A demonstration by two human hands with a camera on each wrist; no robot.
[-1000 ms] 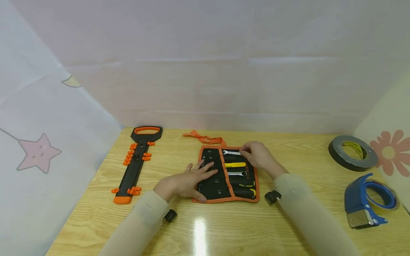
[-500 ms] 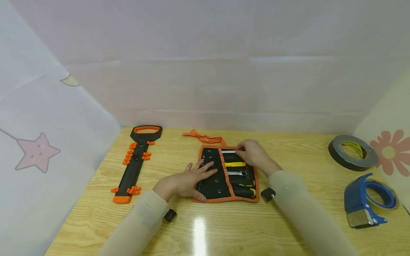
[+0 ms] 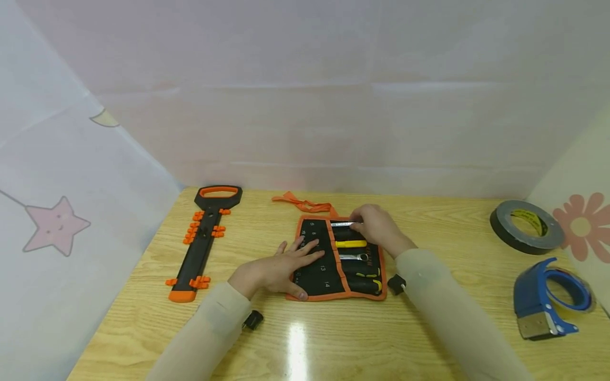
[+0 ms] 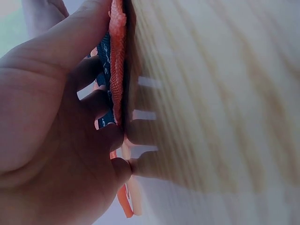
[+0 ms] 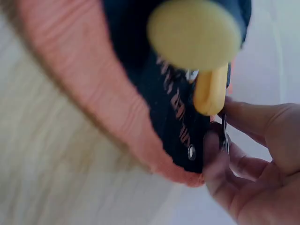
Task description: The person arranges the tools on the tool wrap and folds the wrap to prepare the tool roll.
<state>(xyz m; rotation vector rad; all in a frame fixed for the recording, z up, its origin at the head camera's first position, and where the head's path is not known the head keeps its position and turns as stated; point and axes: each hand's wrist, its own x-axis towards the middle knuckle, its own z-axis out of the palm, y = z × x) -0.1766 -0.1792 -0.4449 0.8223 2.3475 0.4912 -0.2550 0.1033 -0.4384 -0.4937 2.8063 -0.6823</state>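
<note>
A black tool roll [image 3: 310, 286] with orange trim and printed sizes lies unfolded on the table. My left hand [image 3: 281, 271] rests spread on its left part, thumb at the near edge; the left wrist view shows the fingers along the orange border [image 4: 117, 61]. With thumb and fingers, my right hand [image 3: 378, 228] pinches a silver wrench [image 3: 340, 224], whose left end is hidden inside the farthest pocket. Below that wrench, other pockets hold a yellow-handled tool [image 3: 351, 244], a second wrench [image 3: 353, 257] and black-and-yellow handles [image 3: 363, 286].
An orange tie strap [image 3: 305, 203] trails behind the roll. To the left lies a black rack with orange clips [image 3: 197, 254]. At right are a roll of grey tape [image 3: 502, 233] and a blue tape dispenser [image 3: 529, 296]. A fabric wall stands behind the table.
My right hand has moved left with the wrench, and the wrench's open end, visible before, has slid into the pocket. The left hand has stayed in place.
</note>
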